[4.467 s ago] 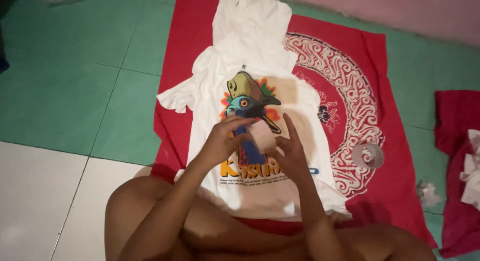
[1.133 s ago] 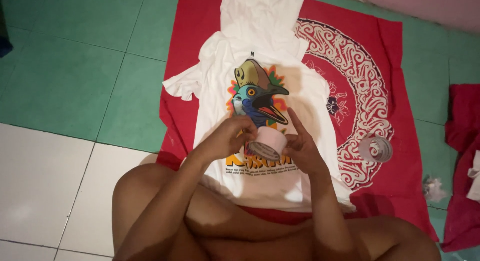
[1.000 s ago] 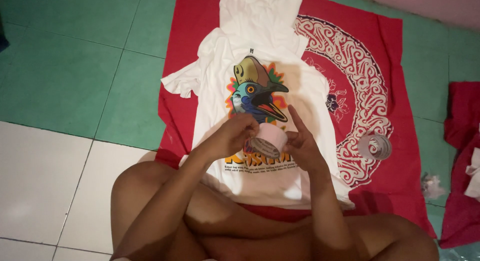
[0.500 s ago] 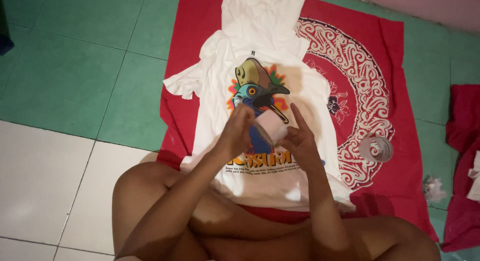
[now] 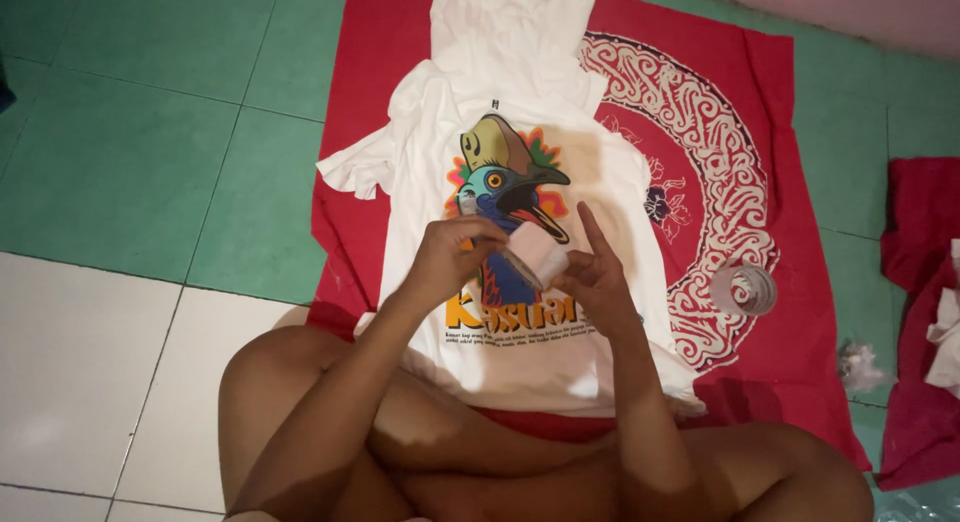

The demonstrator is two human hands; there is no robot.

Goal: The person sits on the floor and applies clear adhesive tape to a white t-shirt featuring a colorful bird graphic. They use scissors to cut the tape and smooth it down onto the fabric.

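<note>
Above a white printed shirt [image 5: 520, 162] spread over red patterned cloth [image 5: 740, 152], gripping a tape roll [image 5: 535, 250]: left hand [image 5: 450, 257] pinching its edge, right hand [image 5: 595, 277] cupping it, forefinger raised. Lying near: another clear roll [image 5: 745, 289].

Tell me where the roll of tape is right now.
In the head view, the roll of tape sits centre frame, held between the left hand and right hand, above the white T-shirt.

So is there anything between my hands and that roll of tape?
Nothing visible: both the left hand and the right hand already grip the roll of tape, above the white printed T-shirt.
</note>
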